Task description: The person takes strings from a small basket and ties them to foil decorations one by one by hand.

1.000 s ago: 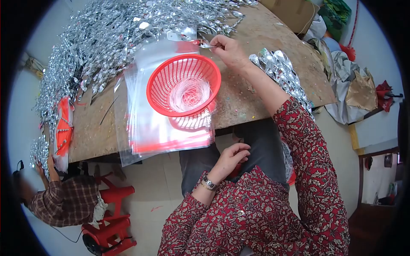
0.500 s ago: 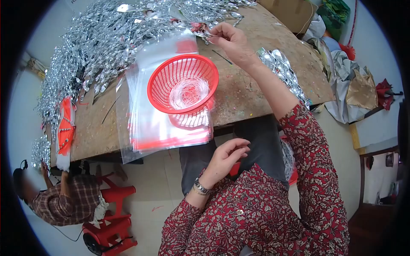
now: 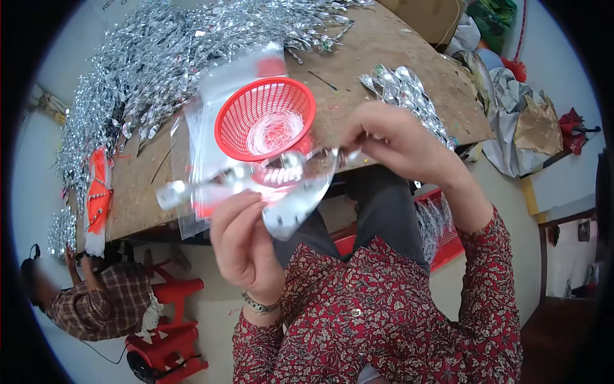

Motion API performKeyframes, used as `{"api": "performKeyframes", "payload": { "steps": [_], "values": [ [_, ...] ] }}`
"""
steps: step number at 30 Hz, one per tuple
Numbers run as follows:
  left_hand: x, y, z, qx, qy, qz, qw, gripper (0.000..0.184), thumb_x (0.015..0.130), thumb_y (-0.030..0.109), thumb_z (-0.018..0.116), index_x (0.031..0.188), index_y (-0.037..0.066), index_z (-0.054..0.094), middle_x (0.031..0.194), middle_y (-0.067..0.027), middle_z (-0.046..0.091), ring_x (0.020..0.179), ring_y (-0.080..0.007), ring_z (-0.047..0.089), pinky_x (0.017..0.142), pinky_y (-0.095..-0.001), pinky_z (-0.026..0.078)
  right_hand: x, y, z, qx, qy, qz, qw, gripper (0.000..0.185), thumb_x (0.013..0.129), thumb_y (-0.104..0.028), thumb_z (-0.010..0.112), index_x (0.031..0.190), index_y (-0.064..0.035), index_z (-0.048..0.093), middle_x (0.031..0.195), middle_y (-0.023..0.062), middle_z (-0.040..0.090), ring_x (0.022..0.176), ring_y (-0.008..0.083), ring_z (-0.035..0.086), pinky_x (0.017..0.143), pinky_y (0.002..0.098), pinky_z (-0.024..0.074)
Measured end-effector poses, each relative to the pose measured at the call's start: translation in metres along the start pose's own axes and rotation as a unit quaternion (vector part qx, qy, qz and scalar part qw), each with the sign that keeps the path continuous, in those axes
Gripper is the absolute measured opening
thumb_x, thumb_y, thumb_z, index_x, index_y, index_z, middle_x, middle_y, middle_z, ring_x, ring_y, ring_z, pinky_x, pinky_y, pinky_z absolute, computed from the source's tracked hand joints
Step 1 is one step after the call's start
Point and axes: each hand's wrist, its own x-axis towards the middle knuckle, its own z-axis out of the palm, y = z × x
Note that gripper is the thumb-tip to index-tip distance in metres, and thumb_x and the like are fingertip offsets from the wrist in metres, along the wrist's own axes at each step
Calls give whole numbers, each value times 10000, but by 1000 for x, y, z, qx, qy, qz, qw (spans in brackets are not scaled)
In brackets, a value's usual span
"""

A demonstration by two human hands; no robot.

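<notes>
My right hand point(image 3: 396, 137) is over the table's front edge, thumb and fingers pinched on one end of shiny silver foil strips point(image 3: 300, 201). The strips fan out to the left, blurred by motion; one stretches past the front of the red basket. My left hand point(image 3: 246, 243), wearing a watch point(image 3: 261, 304), is raised with curled fingers against the lower strip; the exact contact is blurred. Behind the strips, the red plastic basket point(image 3: 230, 105) contains white and pink thread point(image 3: 275, 131). It stands on a stack of clear plastic bags point(image 3: 211, 96).
A large heap of silver foil strands point(image 3: 153, 77) covers the table's point(image 3: 345, 57) far left. A smaller silver bundle point(image 3: 406, 93) lies at right. Beside my leg is a red crate point(image 3: 448, 249) holding silver pieces. Another person point(image 3: 102, 294) sits at the lower left.
My right hand has come from the silver heap back toward my body, bringing foil strips. My left hand has risen from my lap and moved left to meet them.
</notes>
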Motion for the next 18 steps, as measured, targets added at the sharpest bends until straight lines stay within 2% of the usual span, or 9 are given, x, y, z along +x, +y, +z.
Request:
{"api": "performKeyframes", "payload": {
  "steps": [2,3,6,10,13,14,16,17,18],
  "values": [
    [4,5,-6,124,-18,62,990,283,794,-13,578,1069,22,635,1117,-155,588,1095,-325,528,922,-386,417,-12,-9,1,-35,-45,-31,998,156,767,66,569,895,-23,573,814,70,595,833,229,591,735,323,454],
    [10,12,-11,201,-81,87,972,308,794,22,607,1100,38,631,1174,-160,572,1182,-351,477,969,-434,379,-17,-11,3,-24,-54,-28,998,154,743,64,573,863,-32,565,811,79,591,807,269,570,713,354,442],
    [13,19,-8,311,-178,93,929,405,740,158,724,1122,61,630,1193,-122,570,1176,-322,484,1001,-483,324,-27,-21,3,-28,-71,-14,997,147,737,61,577,850,-31,562,811,78,590,801,265,568,711,351,440],
    [6,14,-1,280,-262,78,920,421,710,171,741,1101,65,629,1077,-107,595,1024,-285,562,893,-439,411,-31,-25,5,-17,-68,-25,997,161,725,64,585,856,-26,563,801,86,589,787,278,574,694,349,449],
    [-8,0,9,169,-309,3,936,364,710,100,711,1056,46,610,788,-111,553,716,-284,581,625,-361,460,-32,-28,11,-17,-65,-19,998,109,773,54,582,850,-21,559,809,61,601,771,216,590,678,326,455],
    [-10,-5,11,160,-290,28,943,292,757,75,674,1040,33,614,774,-120,557,714,-286,584,635,-358,463,-32,-30,11,-17,-65,-18,998,109,773,54,582,850,-21,559,809,61,601,771,216,590,678,326,455],
    [-9,0,12,111,-320,-70,938,222,806,62,632,1025,26,618,787,-141,566,719,-298,581,630,-354,463,-31,-35,12,88,27,134,987,46,839,15,579,859,-15,550,824,31,613,769,135,590,689,278,462],
    [-9,-6,13,111,-320,-70,938,222,806,62,632,1025,26,618,787,-141,566,719,-298,581,630,-354,463,-31,-24,12,166,63,162,971,52,898,-68,567,880,-23,550,837,16,609,778,83,573,697,236,466],
    [-13,-16,13,81,-309,-59,946,203,835,62,610,1030,6,616,797,-117,584,689,-249,578,617,-321,458,-29,-18,8,166,63,162,971,52,898,-68,567,880,-23,550,837,16,609,778,83,573,697,236,466]
  ]
}}
